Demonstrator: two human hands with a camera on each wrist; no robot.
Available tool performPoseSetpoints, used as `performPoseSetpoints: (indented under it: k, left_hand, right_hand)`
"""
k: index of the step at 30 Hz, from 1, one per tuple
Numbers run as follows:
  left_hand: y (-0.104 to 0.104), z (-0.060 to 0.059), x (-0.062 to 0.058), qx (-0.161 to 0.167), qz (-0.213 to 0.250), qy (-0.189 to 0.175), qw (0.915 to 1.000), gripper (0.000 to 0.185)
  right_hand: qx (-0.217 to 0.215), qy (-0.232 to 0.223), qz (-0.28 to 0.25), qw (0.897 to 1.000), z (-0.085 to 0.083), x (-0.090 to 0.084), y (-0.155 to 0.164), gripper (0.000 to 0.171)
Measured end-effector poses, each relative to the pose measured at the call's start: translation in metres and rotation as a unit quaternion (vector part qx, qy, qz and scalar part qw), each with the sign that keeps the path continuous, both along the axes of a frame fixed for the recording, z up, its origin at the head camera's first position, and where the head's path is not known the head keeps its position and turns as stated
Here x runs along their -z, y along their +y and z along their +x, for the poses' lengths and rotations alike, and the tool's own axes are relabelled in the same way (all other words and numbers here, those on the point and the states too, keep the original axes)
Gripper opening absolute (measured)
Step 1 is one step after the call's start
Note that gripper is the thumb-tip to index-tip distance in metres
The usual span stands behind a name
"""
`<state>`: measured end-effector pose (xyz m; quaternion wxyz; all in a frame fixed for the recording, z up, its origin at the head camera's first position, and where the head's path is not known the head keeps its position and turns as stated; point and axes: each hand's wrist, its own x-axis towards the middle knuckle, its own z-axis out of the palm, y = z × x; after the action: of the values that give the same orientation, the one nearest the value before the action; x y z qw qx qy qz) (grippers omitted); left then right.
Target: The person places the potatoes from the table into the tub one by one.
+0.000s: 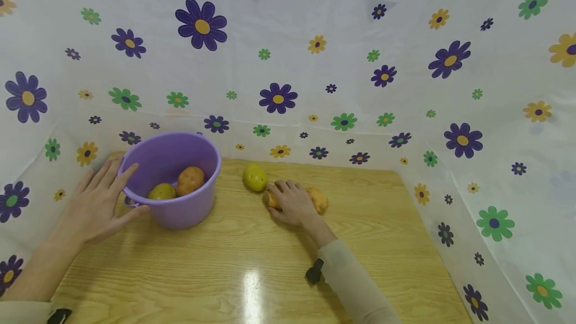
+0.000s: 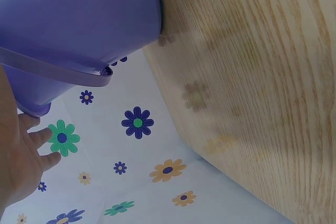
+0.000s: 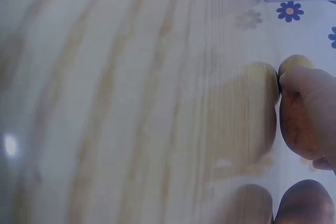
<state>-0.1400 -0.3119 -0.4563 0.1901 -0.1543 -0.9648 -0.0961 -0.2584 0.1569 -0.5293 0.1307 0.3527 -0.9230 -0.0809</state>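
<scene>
Potato: an orange-brown potato (image 1: 318, 200) lies on the desk (image 1: 252, 259) right of centre, under the right hand (image 1: 292, 203); its long axis runs left to right across the desk.
Right hand: fingers curl over the potato's left half and grasp it from above; its right end sticks out past the hand.
Lemon: a yellow-green lemon (image 1: 255, 177) sits just left of and beyond the right fingertips, near but apart.
Bucket: a purple bucket (image 1: 173, 181) stands well left of the potato, holding a brown potato (image 1: 190, 180) and a green fruit (image 1: 162, 192).
Left hand: the left hand (image 1: 101, 201) lies flat against the bucket's left wall, fingers straight and spread, steadying it.
Nearer hand: the right, already on the potato.
</scene>
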Motion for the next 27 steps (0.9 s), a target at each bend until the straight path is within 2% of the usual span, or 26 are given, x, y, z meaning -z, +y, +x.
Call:
performPoseSetpoints:
  k: [9, 17, 27]
  left_hand:
    - [0.000, 0.001, 0.002, 0.000, -0.001, 0.001, 1.0000, 0.101]
    - [0.001, 0.002, -0.001, -0.006, -0.004, -0.004, 1.0000, 0.100]
    - [0.001, 0.001, -0.001, -0.004, -0.005, 0.000, 1.0000, 0.100]
  right_hand:
    - [-0.005, -0.012, -0.018, 1.000, 0.002, -0.003, -0.005, 0.064]
    - [-0.008, -0.014, -0.025, 1.000, 0.004, -0.009, -0.009, 0.063]
    - [-0.014, 0.002, -0.036, 0.999, 0.006, -0.011, -0.014, 0.063]
